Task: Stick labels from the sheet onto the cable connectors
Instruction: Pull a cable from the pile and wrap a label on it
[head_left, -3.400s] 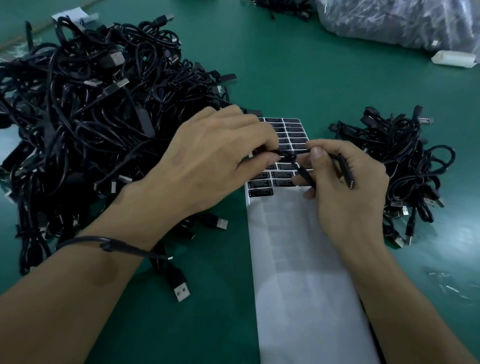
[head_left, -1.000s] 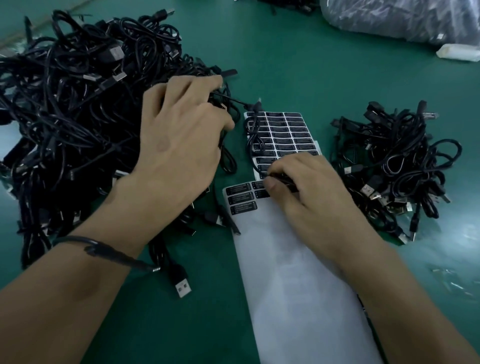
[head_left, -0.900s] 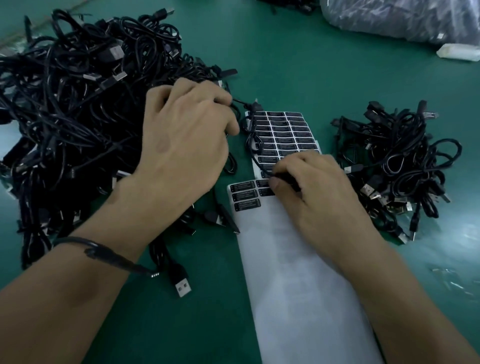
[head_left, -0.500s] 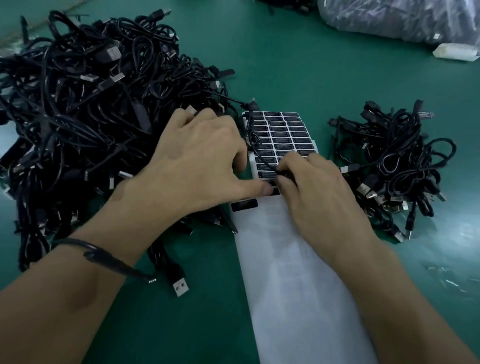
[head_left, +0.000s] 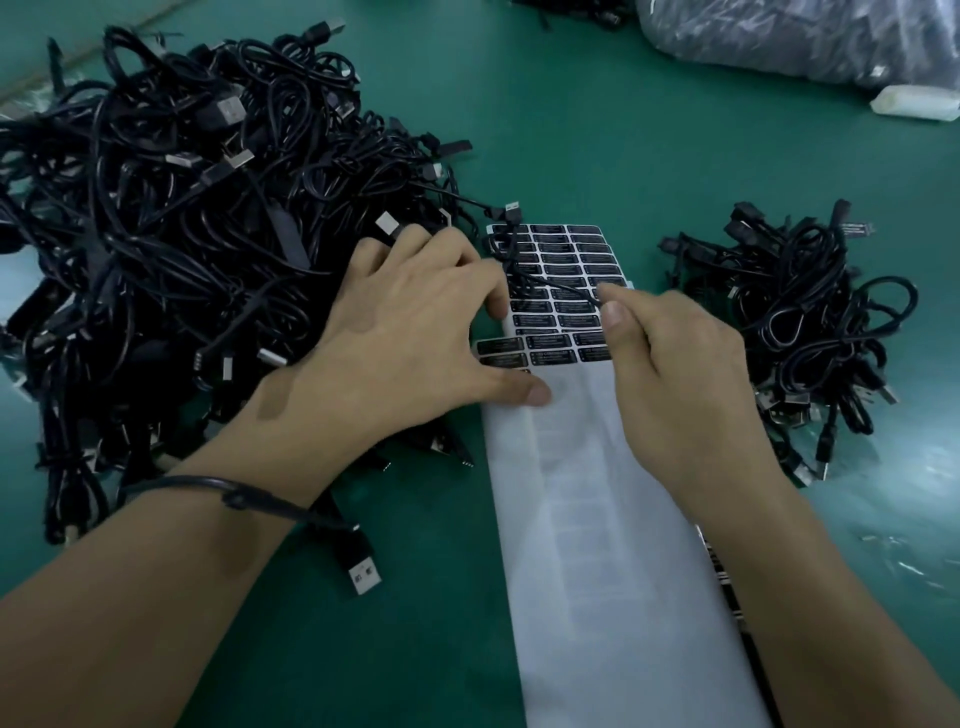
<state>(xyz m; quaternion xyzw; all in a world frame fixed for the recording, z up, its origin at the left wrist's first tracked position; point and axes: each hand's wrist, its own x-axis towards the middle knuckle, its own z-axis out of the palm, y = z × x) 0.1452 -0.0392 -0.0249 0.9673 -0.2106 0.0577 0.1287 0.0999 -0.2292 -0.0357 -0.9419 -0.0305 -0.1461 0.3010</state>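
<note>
The label sheet is being pressed to the surface by the spread left hand; over it, a thin cable, perhaps its connector end, is being pinched by the right hand.

White label sheet is lying flat, black labels occupying its far end; a black cable is crossing them.
</note>
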